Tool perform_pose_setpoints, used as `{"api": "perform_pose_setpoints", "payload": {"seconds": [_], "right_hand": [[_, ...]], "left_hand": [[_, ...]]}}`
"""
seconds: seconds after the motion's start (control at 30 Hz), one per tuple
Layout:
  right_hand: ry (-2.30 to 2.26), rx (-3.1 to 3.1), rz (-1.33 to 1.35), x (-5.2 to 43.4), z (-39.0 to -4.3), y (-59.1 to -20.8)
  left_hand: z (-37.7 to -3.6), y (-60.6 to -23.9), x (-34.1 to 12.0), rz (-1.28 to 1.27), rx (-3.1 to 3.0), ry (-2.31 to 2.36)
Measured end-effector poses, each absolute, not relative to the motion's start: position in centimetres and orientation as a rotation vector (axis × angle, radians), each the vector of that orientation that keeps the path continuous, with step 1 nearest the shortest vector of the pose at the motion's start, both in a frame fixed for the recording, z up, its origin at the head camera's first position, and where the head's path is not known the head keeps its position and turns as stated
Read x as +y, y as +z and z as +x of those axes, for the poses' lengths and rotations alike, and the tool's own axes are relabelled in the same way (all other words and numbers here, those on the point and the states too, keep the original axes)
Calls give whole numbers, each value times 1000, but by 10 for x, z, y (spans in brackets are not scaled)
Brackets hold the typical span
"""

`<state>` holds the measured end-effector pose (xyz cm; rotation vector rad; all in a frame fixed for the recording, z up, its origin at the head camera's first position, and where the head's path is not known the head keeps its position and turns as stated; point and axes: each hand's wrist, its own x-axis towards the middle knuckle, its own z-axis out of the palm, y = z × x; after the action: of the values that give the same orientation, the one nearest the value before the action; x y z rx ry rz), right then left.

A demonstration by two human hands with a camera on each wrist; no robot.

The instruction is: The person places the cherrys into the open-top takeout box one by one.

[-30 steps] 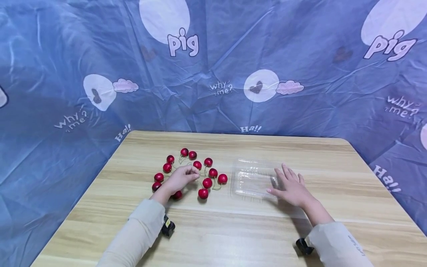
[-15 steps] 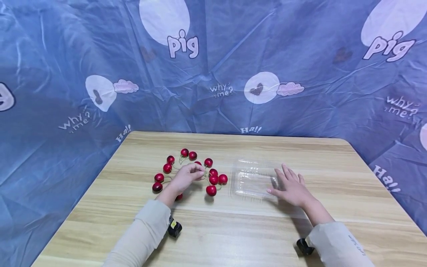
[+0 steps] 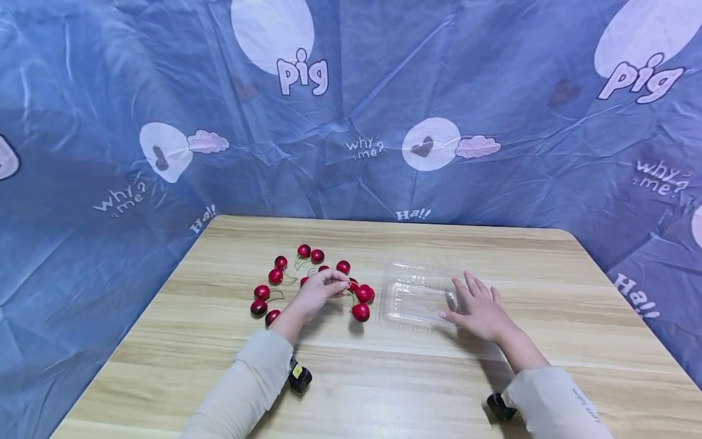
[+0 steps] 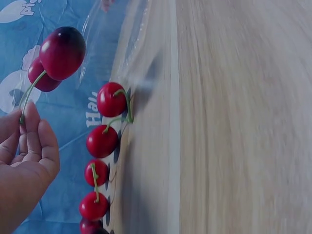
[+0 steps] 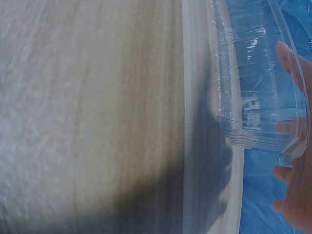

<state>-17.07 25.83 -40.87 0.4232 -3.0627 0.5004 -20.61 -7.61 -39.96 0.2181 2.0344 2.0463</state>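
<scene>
My left hand (image 3: pixel 317 296) pinches the thin green stems of a pair of dark red cherries (image 3: pixel 360 313), which hang above the table just left of the clear plastic box (image 3: pixel 415 297). The left wrist view shows the stems between thumb and fingertips, with the held cherries (image 4: pixel 62 53) beyond them. At the box's right end is my right hand (image 3: pixel 480 312), its fingers spread. In the right wrist view its fingers (image 5: pixel 295 66) lie along the rim of the box (image 5: pixel 253 92); part of them shows through the plastic.
More cherries with stems lie on the wooden table (image 3: pixel 373 384): some at the left (image 3: pixel 262 292), others at the back (image 3: pixel 304 250), and some partly behind my left hand. A blue printed cloth (image 3: pixel 340 177) hangs behind the table.
My left hand has moved right, and the pinched pair of cherries has come along, closer to the box. The cherries on the table and my right hand stay put.
</scene>
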Motion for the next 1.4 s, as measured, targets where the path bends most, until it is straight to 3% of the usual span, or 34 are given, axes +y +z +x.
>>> {"api": "perform_pose_setpoints", "payload": {"seconds": [1.4], "right_hand": [[458,-3071,426,255,-170,-407]], "left_hand": [[-211,-398,-11,124,1854,2205]]}}
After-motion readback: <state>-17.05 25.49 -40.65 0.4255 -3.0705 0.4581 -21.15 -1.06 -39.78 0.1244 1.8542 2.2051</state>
